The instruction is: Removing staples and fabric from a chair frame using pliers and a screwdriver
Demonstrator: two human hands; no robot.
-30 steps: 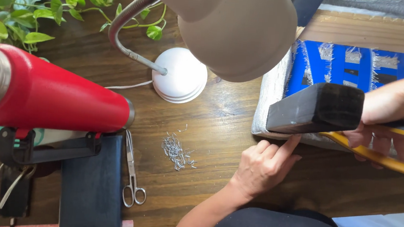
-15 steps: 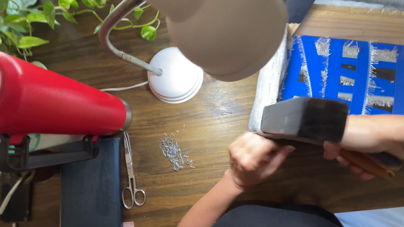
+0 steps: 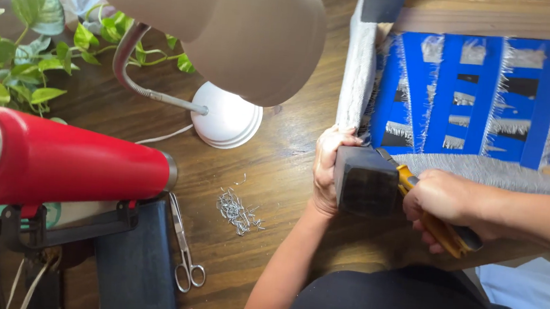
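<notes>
My right hand (image 3: 446,202) grips the yellow-and-black handle of a mallet whose dark rubber head (image 3: 365,181) sits low against the near corner of a wooden frame (image 3: 486,14). The frame carries blue woven webbing (image 3: 473,92) and frayed grey-white fabric (image 3: 486,169). My left hand (image 3: 328,169) is closed on the frame's near left corner, right beside the mallet head and touching the fabric edge (image 3: 359,69).
A small pile of metal staples (image 3: 238,211) and scissors (image 3: 182,246) lie on the dark wooden table (image 3: 280,168). A white-based gooseneck lamp (image 3: 225,120) with a beige shade, a red bottle (image 3: 65,163), a leafy plant (image 3: 11,58) and a black case (image 3: 136,268) stand to the left.
My left hand left the table and took hold of the frame's corner. The mallet came down from raised to rest at that corner, with my right hand following.
</notes>
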